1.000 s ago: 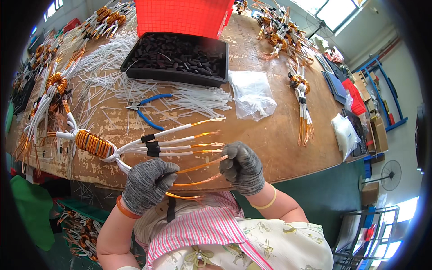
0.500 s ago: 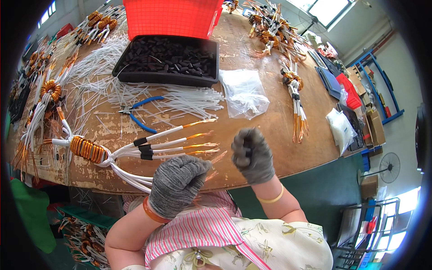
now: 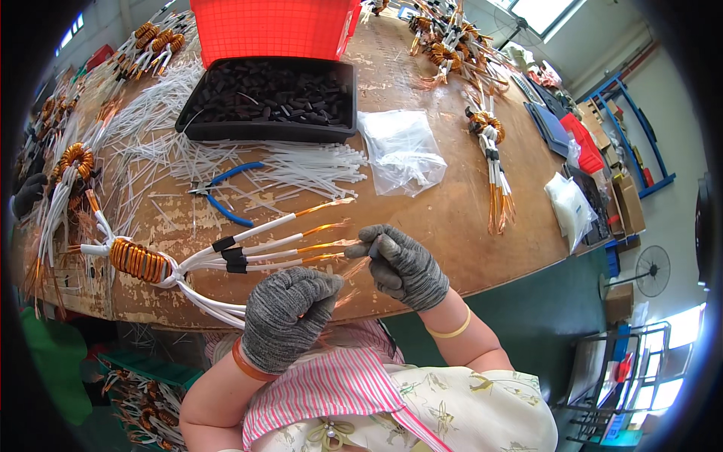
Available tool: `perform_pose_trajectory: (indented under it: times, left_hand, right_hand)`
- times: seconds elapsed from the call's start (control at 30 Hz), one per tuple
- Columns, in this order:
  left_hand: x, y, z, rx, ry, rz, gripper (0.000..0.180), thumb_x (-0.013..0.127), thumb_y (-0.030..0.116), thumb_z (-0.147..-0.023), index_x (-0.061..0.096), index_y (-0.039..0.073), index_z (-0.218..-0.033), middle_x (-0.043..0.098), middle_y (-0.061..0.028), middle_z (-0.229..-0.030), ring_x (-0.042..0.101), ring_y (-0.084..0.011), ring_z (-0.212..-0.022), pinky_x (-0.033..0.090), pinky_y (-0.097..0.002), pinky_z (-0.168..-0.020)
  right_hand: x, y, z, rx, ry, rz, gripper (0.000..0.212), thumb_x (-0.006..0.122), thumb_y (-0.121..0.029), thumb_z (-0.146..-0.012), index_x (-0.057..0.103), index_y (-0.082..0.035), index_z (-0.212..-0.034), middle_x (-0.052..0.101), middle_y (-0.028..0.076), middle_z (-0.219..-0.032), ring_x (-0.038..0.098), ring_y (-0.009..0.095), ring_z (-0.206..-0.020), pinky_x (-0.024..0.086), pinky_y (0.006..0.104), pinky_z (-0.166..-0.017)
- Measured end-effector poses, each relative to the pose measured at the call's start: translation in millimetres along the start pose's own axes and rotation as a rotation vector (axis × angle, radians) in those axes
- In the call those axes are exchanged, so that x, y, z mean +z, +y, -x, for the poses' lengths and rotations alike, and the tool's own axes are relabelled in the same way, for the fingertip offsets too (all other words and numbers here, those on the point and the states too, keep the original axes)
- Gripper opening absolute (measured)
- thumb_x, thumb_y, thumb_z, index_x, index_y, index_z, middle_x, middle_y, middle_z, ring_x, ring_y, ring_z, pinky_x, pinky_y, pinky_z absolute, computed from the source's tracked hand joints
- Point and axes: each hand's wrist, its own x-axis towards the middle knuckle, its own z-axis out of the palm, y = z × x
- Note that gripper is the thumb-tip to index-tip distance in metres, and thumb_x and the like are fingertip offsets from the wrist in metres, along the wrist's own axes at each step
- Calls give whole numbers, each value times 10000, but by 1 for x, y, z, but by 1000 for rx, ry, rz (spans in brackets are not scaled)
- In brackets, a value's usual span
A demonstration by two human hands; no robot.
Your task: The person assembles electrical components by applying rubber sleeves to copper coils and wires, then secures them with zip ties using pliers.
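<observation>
Head view | coil [image 3: 141, 260] at the near edge of the table [image 3: 422, 218] | your left hand [image 3: 292, 320] curls round its lower leads [image 3: 218, 305]; your right hand [image 3: 407, 271] pinches a dark piece [image 3: 374, 248] | black sleeves [image 3: 236, 260] sit on upper leads [image 3: 265, 227]; lower ones seemingly remain | lead count, hidden in your fist, unclear

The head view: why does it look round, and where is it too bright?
Head view: fisheye bending and a dark surround give the round look; head view: the bright white upper-right window and bright white lower-right window are washed out; head view: the copper-coloured wire coil looks fairly sharp.
</observation>
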Motion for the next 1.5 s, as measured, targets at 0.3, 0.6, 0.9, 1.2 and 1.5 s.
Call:
perform_pose_trajectory:
  times: [0.3,0.6,0.9,1.2,1.5]
  left_hand:
    - [4,-2,-1,-4,7,-6,172,695,-43,-685,634,27,-831,643,-106,-793,641,-229,-716,511,-309,-673]
    - [7,-4,-2,-4,4,-20,160,700,-27,-693,641,25,-832,645,-110,-801,642,-229,-725,512,-307,-675]
    - [8,-8,0,12,-3,-41,178,691,24,-694,650,30,-867,643,-115,-810,631,-260,-736,513,-347,-685]
    - [10,-9,1,3,-2,-51,173,691,34,-701,651,38,-868,643,-111,-811,630,-258,-735,512,-347,-687]
    - [11,-10,2,-12,-3,-47,171,693,43,-704,650,41,-869,641,-108,-808,627,-258,-729,507,-344,-685]
  right_hand:
    - [1,11,-3,-38,63,-127,335,514,-377,-909,535,-84,-1070,648,138,-984,359,36,-397,300,157,-343]
    - [12,13,-3,-65,47,-85,346,513,-412,-901,551,-87,-1017,656,148,-938,345,42,-375,286,161,-331]
    - [21,12,-4,-101,53,-28,345,521,-413,-896,548,-88,-1007,660,150,-927,341,38,-370,282,166,-329]
    - [31,9,-2,-137,98,127,299,524,-361,-905,521,-73,-989,662,134,-934,355,20,-416,299,153,-374]
    - [27,12,-3,-164,81,139,267,534,-322,-905,517,-72,-995,659,137,-957,361,20,-427,298,153,-382]
